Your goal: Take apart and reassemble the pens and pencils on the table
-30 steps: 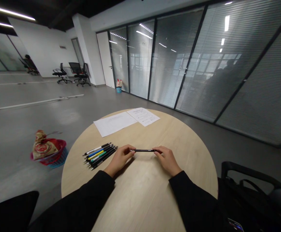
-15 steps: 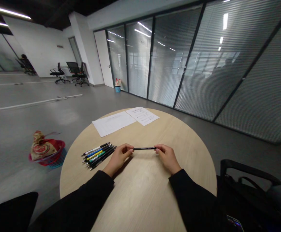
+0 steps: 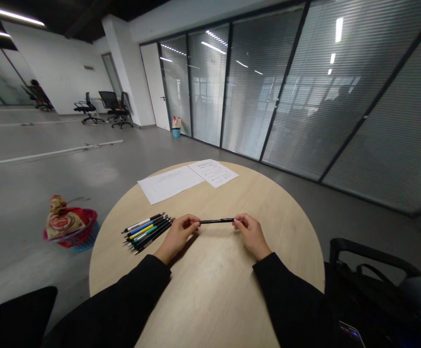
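A thin black pen (image 3: 215, 221) is held level above the round wooden table (image 3: 210, 285), stretched between my two hands. My left hand (image 3: 180, 234) pinches its left end between thumb and fingers. At the other end, the fingertips of my right hand (image 3: 251, 233) close on the pen's tip. Just left of my left hand lies a pile of several pens (image 3: 147, 232), black, white, blue, yellow and green, side by side at a slant.
Two printed sheets, one wide (image 3: 170, 183) and one smaller (image 3: 213, 172), lie at the table's far edge. A red and blue basket (image 3: 74, 237) holding a paper bag stands on the floor at left. A black chair (image 3: 373, 261) is at right.
My right hand has shifted slightly up and its grip has slid outward, so more of the pen's right end shows. My left hand keeps its hold almost unmoved.
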`<action>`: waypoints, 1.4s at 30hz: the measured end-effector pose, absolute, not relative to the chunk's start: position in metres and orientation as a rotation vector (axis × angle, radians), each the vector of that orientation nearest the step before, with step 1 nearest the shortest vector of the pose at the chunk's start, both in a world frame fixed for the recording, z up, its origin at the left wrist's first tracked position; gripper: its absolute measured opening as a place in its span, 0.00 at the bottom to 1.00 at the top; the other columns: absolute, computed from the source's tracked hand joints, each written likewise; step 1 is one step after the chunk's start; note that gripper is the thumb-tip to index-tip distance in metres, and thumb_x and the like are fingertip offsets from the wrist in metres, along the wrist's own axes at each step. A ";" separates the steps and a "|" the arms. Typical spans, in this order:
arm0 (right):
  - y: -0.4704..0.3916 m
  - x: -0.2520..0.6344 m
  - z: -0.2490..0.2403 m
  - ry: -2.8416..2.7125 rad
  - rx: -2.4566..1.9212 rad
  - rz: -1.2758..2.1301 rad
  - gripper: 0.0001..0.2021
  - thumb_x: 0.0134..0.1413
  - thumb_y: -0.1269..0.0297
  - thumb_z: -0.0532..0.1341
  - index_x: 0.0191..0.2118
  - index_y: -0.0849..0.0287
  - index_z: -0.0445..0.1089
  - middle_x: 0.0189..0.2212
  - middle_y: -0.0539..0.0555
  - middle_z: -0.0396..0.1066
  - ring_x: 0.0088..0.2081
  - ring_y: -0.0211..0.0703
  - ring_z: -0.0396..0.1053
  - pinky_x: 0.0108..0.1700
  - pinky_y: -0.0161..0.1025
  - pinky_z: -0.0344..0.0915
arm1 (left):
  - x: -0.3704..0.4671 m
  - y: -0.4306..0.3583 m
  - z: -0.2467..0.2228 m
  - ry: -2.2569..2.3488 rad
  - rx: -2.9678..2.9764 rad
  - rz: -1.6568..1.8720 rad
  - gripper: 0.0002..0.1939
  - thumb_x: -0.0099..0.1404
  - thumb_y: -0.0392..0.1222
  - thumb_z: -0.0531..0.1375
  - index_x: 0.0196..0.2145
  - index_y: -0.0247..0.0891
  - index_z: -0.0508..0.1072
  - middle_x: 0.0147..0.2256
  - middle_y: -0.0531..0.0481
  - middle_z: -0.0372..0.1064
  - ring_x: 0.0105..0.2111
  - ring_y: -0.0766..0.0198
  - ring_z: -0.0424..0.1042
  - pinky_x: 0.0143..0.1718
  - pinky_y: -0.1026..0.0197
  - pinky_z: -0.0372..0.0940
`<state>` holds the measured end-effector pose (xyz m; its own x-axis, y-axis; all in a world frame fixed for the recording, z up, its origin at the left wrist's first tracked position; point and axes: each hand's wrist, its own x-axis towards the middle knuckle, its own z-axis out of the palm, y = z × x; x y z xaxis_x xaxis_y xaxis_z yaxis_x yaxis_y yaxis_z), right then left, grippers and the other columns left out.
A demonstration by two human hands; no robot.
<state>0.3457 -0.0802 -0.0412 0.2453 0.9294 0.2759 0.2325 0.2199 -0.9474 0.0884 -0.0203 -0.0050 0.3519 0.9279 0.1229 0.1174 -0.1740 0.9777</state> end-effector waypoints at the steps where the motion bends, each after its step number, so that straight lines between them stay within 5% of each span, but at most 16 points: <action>1: -0.081 0.346 -0.041 -1.255 -1.285 0.716 0.14 0.56 0.53 0.62 0.37 0.59 0.72 0.31 0.54 0.75 0.32 0.43 0.73 0.36 0.39 0.70 | 0.088 -0.021 -0.004 0.965 1.570 0.974 0.14 0.56 0.49 0.67 0.34 0.34 0.77 0.26 0.50 0.73 0.28 0.62 0.72 0.32 0.61 0.65; 42: -0.088 0.345 -0.030 -1.436 -1.417 0.546 0.17 0.65 0.55 0.52 0.26 0.56 0.61 0.21 0.47 0.62 0.25 0.39 0.61 0.31 0.35 0.56 | 0.088 -0.020 -0.002 0.967 1.596 0.958 0.14 0.56 0.48 0.67 0.34 0.34 0.78 0.27 0.50 0.72 0.28 0.63 0.71 0.32 0.61 0.64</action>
<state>0.3449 -0.0883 -0.0295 0.1916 0.9237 0.3317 0.4704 0.2102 -0.8571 0.0882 -0.0199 -0.0023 0.3669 0.9220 0.1238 0.1319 -0.1833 0.9742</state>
